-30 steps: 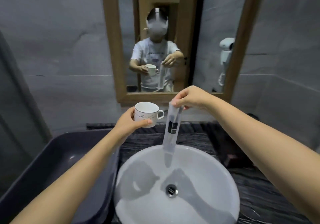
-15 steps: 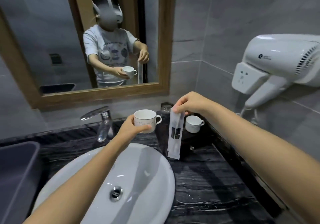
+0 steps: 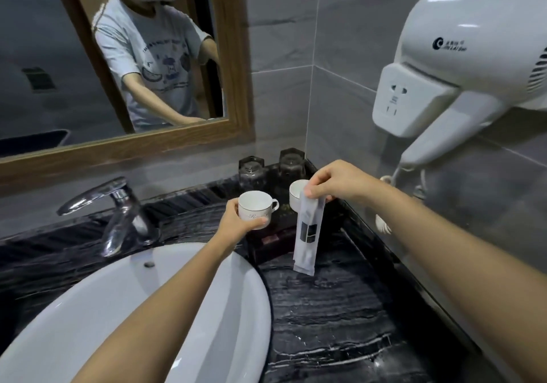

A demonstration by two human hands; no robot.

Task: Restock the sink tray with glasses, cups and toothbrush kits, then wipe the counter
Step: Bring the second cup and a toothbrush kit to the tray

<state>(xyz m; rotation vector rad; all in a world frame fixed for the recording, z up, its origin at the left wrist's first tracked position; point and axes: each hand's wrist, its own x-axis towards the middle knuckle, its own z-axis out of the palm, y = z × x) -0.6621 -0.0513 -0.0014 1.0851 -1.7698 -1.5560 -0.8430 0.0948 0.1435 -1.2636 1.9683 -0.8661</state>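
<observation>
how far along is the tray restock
Partly done: two glasses and one cup already sit on the dark tray. In hand: the left hand holds a second cup, the right hand a toothbrush kit. Left: placing both, then wiping the counter.

Left hand (image 3: 236, 222) cupped gripping, right hand (image 3: 331, 182) pinching, both arms outstretched
</observation>
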